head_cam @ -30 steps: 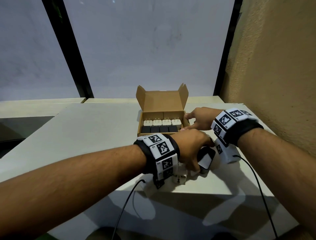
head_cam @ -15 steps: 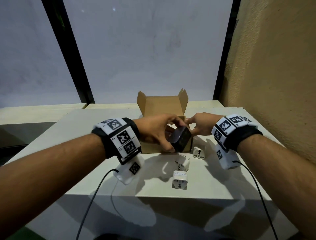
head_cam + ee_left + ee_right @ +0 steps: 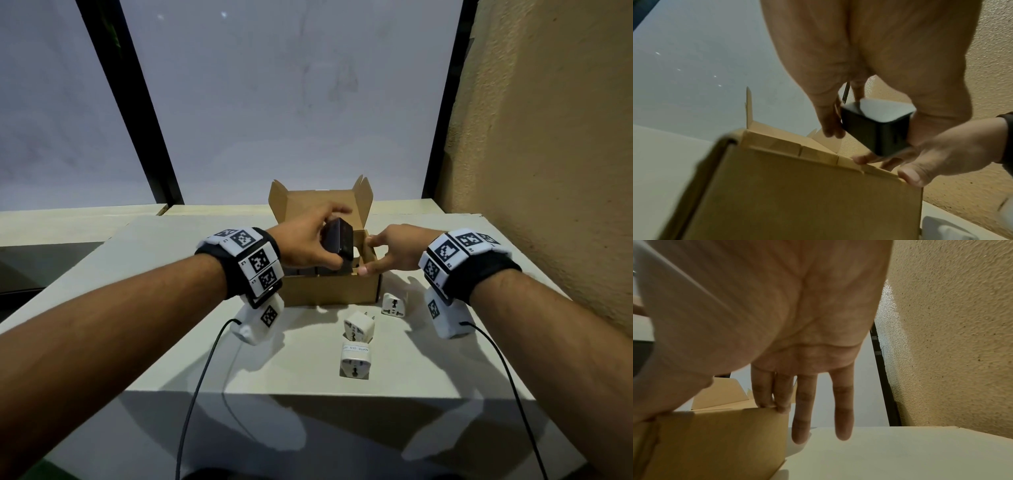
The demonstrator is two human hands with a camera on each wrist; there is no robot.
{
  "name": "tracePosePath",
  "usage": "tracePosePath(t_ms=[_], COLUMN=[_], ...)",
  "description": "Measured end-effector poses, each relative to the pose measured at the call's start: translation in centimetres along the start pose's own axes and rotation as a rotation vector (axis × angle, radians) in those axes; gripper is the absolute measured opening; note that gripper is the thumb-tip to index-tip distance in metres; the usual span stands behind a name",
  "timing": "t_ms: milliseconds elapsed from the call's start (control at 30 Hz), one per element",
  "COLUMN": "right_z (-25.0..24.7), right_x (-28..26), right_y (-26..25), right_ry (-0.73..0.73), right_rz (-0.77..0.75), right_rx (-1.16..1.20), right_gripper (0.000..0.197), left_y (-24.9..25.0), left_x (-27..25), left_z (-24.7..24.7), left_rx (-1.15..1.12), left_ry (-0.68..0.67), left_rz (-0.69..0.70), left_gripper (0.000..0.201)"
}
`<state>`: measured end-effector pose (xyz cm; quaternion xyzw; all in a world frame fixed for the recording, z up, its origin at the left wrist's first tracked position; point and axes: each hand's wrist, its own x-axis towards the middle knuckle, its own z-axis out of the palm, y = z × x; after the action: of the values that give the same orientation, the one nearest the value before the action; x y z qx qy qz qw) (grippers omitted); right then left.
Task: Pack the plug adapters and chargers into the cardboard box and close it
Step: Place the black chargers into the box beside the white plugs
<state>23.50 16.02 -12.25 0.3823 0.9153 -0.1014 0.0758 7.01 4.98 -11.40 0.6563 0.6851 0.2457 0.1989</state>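
Note:
An open cardboard box point(image 3: 329, 291) stands mid-table with its lid point(image 3: 318, 205) upright at the back. Dark chargers point(image 3: 308, 271) show just inside its front wall. My left hand point(image 3: 337, 238) grips a black charger point(image 3: 342, 240), seen closer as the black charger point(image 3: 875, 133), and holds it just above the box's right half. My right hand point(image 3: 368, 256) rests on the box's front right corner, with the thumb on the front edge and straight fingers point(image 3: 777, 402) on the right wall's rim. Three white plug adapters point(image 3: 394, 303) point(image 3: 359, 329) point(image 3: 355, 359) lie in front of the box.
A rough tan wall point(image 3: 548, 154) stands close on the right. A window point(image 3: 291, 102) with black frame bars fills the back. The table's front edge point(image 3: 308, 392) is near the adapters. Black cables point(image 3: 205, 359) hang from both wrist cameras.
My left hand took the black charger from near the table's front and carried it up over the box. My right hand stayed at the box's right side.

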Motion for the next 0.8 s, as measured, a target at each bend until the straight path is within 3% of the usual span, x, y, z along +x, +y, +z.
tracePosePath(t_ms=[133,500,800], right_z=[0.2,0.1,0.2], right_x=[0.2,-0.2,0.4], right_y=[0.1,0.4,0.4], right_ry=[0.005,0.018,0.02], right_rz=[-0.007,-0.053,-0.045], right_rx=[-0.015,-0.012,-0.001], right_gripper=[0.087,0.082,0.087], left_y=[0.3,0.8,1.6], left_x=[1.4,3.3,4.0], left_z=[0.5,2.5,3.3], left_rx=[0.084,0.317,0.311], left_ry=[0.131,0.171,0.028], left_rz=[-0.067,-0.063,-0.04], left_gripper=[0.09,0.081,0.059])
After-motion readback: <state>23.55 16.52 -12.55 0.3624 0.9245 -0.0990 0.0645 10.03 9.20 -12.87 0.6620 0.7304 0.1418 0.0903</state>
